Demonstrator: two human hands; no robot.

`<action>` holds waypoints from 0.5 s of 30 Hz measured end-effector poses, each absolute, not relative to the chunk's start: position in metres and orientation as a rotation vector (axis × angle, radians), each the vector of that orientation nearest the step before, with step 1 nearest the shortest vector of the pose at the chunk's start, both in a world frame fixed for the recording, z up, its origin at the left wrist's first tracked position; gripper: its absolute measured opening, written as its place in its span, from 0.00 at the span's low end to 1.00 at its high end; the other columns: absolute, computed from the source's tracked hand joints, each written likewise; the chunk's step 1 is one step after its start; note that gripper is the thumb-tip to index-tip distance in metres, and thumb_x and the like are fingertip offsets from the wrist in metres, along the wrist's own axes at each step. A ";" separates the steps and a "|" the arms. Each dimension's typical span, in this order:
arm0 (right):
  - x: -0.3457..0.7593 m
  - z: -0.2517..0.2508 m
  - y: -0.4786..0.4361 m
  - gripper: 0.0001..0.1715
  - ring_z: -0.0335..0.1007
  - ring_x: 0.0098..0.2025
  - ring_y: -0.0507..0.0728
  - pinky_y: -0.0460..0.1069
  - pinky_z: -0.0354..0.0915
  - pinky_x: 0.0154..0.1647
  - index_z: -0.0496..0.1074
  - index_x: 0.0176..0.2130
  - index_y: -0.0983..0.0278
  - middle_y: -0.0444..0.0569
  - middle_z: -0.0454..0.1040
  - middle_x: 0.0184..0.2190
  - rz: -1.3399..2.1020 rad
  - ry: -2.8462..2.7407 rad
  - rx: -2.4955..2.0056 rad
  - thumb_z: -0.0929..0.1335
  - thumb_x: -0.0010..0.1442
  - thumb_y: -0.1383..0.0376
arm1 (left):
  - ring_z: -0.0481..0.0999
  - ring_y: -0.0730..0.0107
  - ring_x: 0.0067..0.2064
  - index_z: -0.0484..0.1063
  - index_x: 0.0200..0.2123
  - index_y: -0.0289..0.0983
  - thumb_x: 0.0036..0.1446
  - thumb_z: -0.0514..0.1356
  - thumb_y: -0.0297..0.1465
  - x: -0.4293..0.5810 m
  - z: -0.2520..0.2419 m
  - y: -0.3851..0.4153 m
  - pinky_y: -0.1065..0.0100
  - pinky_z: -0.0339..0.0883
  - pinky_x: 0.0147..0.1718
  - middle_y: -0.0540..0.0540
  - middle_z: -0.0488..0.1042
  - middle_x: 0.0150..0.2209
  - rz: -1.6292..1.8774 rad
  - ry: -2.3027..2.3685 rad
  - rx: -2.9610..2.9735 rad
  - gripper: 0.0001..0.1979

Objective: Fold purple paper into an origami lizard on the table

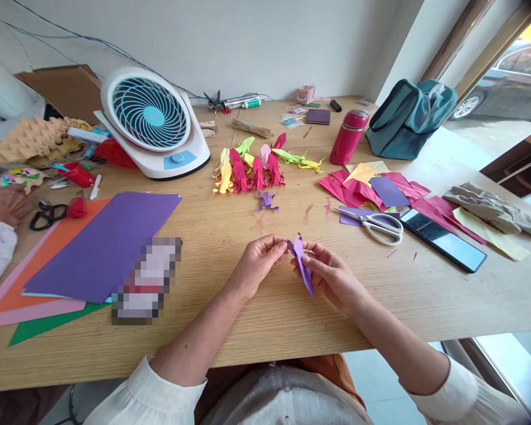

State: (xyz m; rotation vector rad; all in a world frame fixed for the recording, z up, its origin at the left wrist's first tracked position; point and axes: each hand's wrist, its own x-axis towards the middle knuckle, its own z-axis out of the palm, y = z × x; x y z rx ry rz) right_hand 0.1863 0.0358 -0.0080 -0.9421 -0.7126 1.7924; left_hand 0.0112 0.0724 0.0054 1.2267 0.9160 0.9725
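Just above the near part of the wooden table [221, 319], both my hands are on one folded purple paper figure [304, 273]. My left hand [259, 262] pinches a thin strip at its upper left side. Fingers of my right hand [331, 274] are closed on its body from the right; part of the figure is hidden behind them. Its lower end narrows to a point, and a small curl stands up at the top. A finished-looking purple paper frog [266, 202] sits farther back, in front of several red, yellow, green and pink folded paper figures [257, 171].
White scissors [376, 224] and a phone [442, 239] lie right, before cut paper sheets [389, 192]. A red flask [349, 137] and teal bag [411, 121] stand behind. Left are a fan [153, 124], large coloured sheets [106, 248], a blurred item [147, 282] and another person's hand [4, 203].
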 end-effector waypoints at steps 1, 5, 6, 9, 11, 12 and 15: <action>0.186 -0.007 0.036 0.23 0.75 0.33 0.51 0.44 0.69 0.36 0.74 0.44 0.60 0.45 0.79 0.33 1.809 -0.699 -0.933 0.79 0.51 0.60 | 0.62 0.74 0.30 0.76 0.31 0.35 0.56 0.64 0.40 0.011 0.006 0.072 0.70 0.57 0.33 0.52 0.70 0.27 0.970 0.913 1.220 0.12; 0.186 -0.007 0.037 0.22 0.74 0.31 0.50 0.44 0.70 0.37 0.75 0.43 0.62 0.44 0.79 0.31 1.852 -0.680 -0.909 0.80 0.50 0.60 | 0.63 0.74 0.30 0.77 0.32 0.35 0.55 0.65 0.41 0.012 0.006 0.071 0.70 0.58 0.34 0.51 0.72 0.29 0.967 0.905 1.193 0.13; 0.186 -0.008 0.037 0.22 0.74 0.31 0.49 0.44 0.70 0.37 0.75 0.43 0.62 0.45 0.79 0.31 1.861 -0.680 -0.909 0.80 0.50 0.60 | 0.63 0.74 0.30 0.77 0.33 0.35 0.55 0.66 0.41 0.013 0.006 0.071 0.70 0.58 0.34 0.50 0.73 0.29 0.966 0.905 1.189 0.14; 0.186 -0.009 0.038 0.22 0.75 0.30 0.49 0.44 0.70 0.37 0.75 0.43 0.61 0.44 0.79 0.31 1.874 -0.687 -0.908 0.79 0.50 0.60 | 0.64 0.73 0.31 0.78 0.34 0.35 0.55 0.65 0.41 0.012 0.006 0.069 0.70 0.59 0.35 0.49 0.74 0.31 0.956 0.905 1.174 0.14; 0.186 -0.009 0.038 0.21 0.75 0.30 0.50 0.44 0.70 0.36 0.75 0.43 0.61 0.44 0.79 0.31 1.872 -0.700 -0.907 0.79 0.51 0.60 | 0.64 0.74 0.32 0.78 0.35 0.35 0.55 0.66 0.41 0.012 0.005 0.069 0.70 0.59 0.35 0.49 0.74 0.31 0.946 0.893 1.137 0.14; 0.186 -0.009 0.038 0.21 0.75 0.30 0.50 0.44 0.70 0.36 0.75 0.43 0.61 0.44 0.79 0.31 1.868 -0.707 -0.907 0.79 0.51 0.60 | 0.64 0.74 0.31 0.77 0.35 0.35 0.55 0.66 0.41 0.011 0.004 0.069 0.70 0.58 0.35 0.50 0.73 0.31 0.941 0.878 1.105 0.14; 0.185 -0.009 0.038 0.20 0.74 0.30 0.50 0.44 0.70 0.33 0.75 0.43 0.61 0.43 0.78 0.30 1.851 -0.721 -0.908 0.79 0.51 0.60 | 0.64 0.75 0.30 0.75 0.33 0.36 0.53 0.68 0.41 0.011 0.002 0.070 0.71 0.58 0.34 0.51 0.71 0.30 0.928 0.814 0.996 0.14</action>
